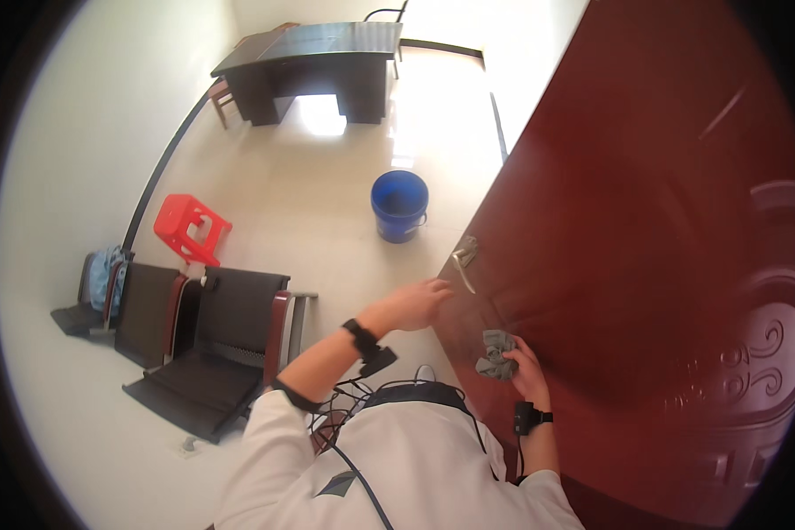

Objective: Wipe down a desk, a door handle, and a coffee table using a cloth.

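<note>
My right hand [528, 372] grips a bunched grey cloth [495, 356] in front of the dark red panelled door [609, 252]. At the door's free edge is my left hand [414, 306], its fingertips overlapping that edge just below and left of the metal lever handle [465, 265]. Whether those fingers touch or grasp the door is not clear. The door stands open into the room, its carved face turned towards me.
A blue bucket [399, 207] stands on the pale tiled floor [305, 179] beyond the door edge. Left are black linked chairs [232, 311], one bearing a light blue cloth [108, 275], and a red plastic stool [189, 226]. A dark desk [318, 66] is at the back. Cables [344, 407] hang at my waist.
</note>
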Available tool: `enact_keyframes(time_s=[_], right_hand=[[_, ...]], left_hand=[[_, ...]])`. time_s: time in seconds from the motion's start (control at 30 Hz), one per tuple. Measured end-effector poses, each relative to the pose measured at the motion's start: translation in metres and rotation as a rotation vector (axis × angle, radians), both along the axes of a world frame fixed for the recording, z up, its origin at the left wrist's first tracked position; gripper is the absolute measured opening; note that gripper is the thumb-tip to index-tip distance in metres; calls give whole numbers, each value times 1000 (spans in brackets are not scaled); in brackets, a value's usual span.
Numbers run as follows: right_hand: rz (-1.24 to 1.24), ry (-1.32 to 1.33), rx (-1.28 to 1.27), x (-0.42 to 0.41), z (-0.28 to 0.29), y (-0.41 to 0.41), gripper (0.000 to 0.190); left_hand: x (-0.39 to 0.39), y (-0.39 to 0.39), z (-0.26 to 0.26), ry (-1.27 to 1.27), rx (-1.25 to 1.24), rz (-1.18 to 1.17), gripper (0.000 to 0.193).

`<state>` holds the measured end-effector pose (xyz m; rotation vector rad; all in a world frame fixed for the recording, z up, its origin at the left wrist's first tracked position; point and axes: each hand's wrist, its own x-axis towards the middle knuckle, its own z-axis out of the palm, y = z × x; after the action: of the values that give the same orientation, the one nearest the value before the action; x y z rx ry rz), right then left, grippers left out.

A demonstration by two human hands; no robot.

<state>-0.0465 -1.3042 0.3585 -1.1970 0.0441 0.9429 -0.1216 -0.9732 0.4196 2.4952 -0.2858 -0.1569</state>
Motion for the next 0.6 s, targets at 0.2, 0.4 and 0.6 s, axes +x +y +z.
enact_keyframes(time_s=[0.2, 0.4, 0.6], right_hand=[[-191, -160, 18, -30, 7, -30, 53], [-159, -584, -441, -48, -17, -64, 45], [-170, -204, -345, -90, -26, -80, 38]], left_hand=[[62, -52, -55, -170, 371, -128, 71], [70, -57, -87, -127, 368, -54, 86], [59, -43, -85, -183, 277, -102, 82]])
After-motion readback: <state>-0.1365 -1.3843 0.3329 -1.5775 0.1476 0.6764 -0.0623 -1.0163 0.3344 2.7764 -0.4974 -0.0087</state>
